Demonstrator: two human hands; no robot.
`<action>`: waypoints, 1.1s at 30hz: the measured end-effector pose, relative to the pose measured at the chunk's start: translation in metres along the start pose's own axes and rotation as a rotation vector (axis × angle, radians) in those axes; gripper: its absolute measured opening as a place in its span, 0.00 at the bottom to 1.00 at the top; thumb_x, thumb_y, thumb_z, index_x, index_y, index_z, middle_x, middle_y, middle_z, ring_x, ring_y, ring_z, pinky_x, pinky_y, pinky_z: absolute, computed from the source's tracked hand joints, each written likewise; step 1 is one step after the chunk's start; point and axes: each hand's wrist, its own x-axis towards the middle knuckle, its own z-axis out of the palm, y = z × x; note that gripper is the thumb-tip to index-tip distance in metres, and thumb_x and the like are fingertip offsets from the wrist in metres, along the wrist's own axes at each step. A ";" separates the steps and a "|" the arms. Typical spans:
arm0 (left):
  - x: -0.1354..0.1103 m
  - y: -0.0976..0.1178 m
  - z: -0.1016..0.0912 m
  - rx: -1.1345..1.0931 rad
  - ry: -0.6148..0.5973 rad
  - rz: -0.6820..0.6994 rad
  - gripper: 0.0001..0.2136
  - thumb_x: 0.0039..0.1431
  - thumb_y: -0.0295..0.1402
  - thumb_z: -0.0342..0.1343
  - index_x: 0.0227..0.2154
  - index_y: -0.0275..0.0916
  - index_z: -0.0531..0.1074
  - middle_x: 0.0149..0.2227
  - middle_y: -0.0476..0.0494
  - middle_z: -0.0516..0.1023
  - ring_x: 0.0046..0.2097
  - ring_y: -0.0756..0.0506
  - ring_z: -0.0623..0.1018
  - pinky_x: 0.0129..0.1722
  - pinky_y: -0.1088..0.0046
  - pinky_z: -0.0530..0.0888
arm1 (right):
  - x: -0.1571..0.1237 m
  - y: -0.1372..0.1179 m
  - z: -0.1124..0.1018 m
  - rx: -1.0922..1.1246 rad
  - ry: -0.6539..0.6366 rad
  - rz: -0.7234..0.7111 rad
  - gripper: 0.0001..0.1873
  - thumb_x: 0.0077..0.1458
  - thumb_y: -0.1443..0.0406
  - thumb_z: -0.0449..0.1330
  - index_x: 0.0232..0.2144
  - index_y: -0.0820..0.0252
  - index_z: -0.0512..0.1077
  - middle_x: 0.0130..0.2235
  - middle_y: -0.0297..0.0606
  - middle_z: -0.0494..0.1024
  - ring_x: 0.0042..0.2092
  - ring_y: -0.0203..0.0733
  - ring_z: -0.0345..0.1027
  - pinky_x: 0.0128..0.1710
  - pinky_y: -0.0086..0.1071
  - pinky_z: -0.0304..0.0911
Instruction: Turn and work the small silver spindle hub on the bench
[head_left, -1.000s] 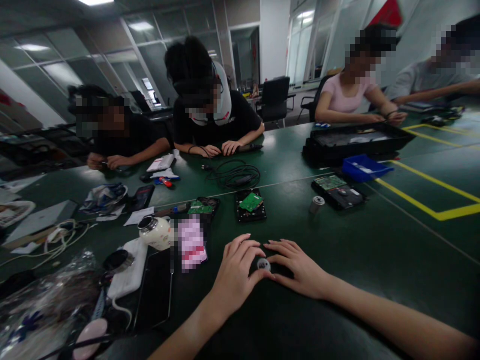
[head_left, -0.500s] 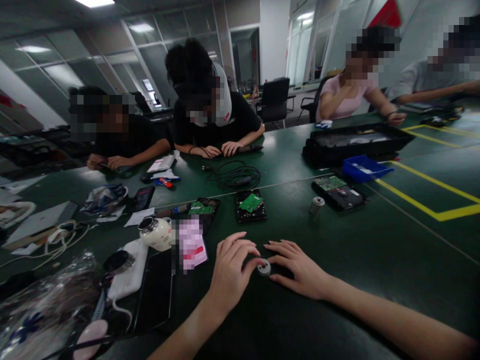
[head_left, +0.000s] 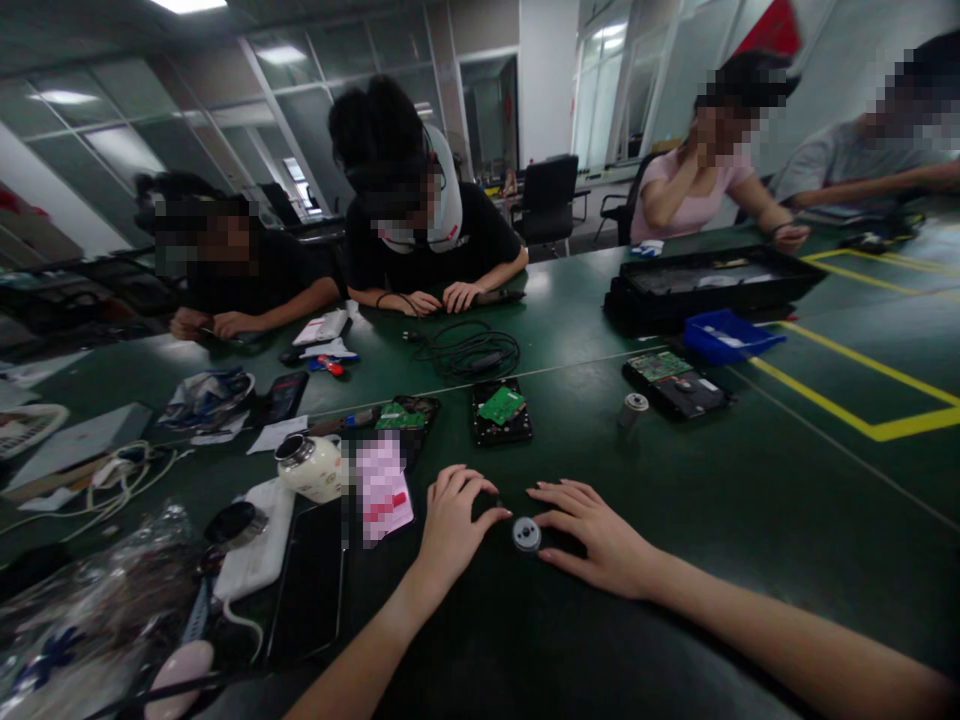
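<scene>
A small round metal part (head_left: 526, 534), grey with dark holes in its top face, sits on the green table in front of me. My right hand (head_left: 600, 535) has its thumb and index finger against the part's right edge, while the other fingers stretch out above it. Just left of the part is my left hand (head_left: 457, 525), its thumb and curved fingers apart and not touching it. Whether something tiny lies between those fingertips is too dark to make out. Farther off to the right stands a small metal cylinder (head_left: 634, 408).
Ahead lie a hard drive with a loose green circuit board (head_left: 501, 406), another drive (head_left: 679, 383), coiled black cable (head_left: 480, 350) and a blue tray (head_left: 727, 335). On my left are a cream bottle (head_left: 315, 470), a pink-screened phone (head_left: 384, 490) and a dark tablet (head_left: 309, 575). Several people sit opposite.
My left hand has pulled back leftward from the round metal part, its thumb leaving the top face and uncovering the holes. My right hand stays at the part's edge.
</scene>
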 end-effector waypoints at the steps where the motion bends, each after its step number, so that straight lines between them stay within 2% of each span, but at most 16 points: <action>1: 0.000 0.000 0.000 0.000 -0.001 -0.001 0.09 0.51 0.33 0.68 0.35 0.43 0.77 0.45 0.46 0.76 0.55 0.36 0.67 0.50 0.55 0.65 | 0.000 0.000 0.000 0.001 0.001 0.000 0.19 0.61 0.53 0.56 0.52 0.50 0.71 0.62 0.41 0.65 0.65 0.51 0.53 0.63 0.54 0.47; 5: 0.000 0.003 -0.001 -0.012 0.005 0.001 0.03 0.53 0.31 0.66 0.30 0.42 0.77 0.44 0.46 0.76 0.54 0.36 0.67 0.49 0.54 0.65 | 0.000 0.000 -0.001 0.013 0.006 -0.002 0.19 0.61 0.53 0.57 0.51 0.50 0.71 0.62 0.41 0.65 0.64 0.51 0.54 0.63 0.54 0.46; 10: -0.001 0.018 -0.012 -0.060 0.026 0.043 0.03 0.56 0.30 0.64 0.32 0.42 0.76 0.42 0.47 0.77 0.54 0.39 0.68 0.52 0.56 0.65 | 0.000 0.001 0.001 0.020 0.020 -0.003 0.19 0.60 0.53 0.57 0.52 0.50 0.71 0.62 0.41 0.65 0.64 0.52 0.54 0.63 0.54 0.46; 17: -0.010 0.043 -0.027 -0.218 0.006 0.188 0.05 0.56 0.28 0.64 0.34 0.44 0.76 0.42 0.47 0.77 0.54 0.39 0.68 0.54 0.56 0.65 | -0.001 0.002 0.004 0.028 0.041 -0.025 0.19 0.59 0.54 0.59 0.52 0.50 0.71 0.61 0.41 0.66 0.64 0.52 0.55 0.63 0.53 0.47; 22: -0.011 0.045 -0.028 -0.228 -0.026 0.202 0.06 0.55 0.26 0.64 0.34 0.45 0.77 0.42 0.48 0.77 0.54 0.39 0.68 0.54 0.56 0.66 | -0.001 0.002 0.004 0.010 0.034 -0.022 0.20 0.59 0.54 0.59 0.53 0.49 0.70 0.62 0.40 0.65 0.64 0.51 0.55 0.63 0.53 0.47; 33: -0.012 0.047 -0.029 -0.222 -0.071 0.212 0.04 0.59 0.29 0.61 0.36 0.45 0.76 0.42 0.46 0.77 0.53 0.39 0.68 0.53 0.56 0.67 | 0.000 0.004 0.006 0.006 0.058 -0.035 0.19 0.59 0.55 0.59 0.51 0.50 0.70 0.62 0.41 0.65 0.63 0.52 0.56 0.62 0.53 0.48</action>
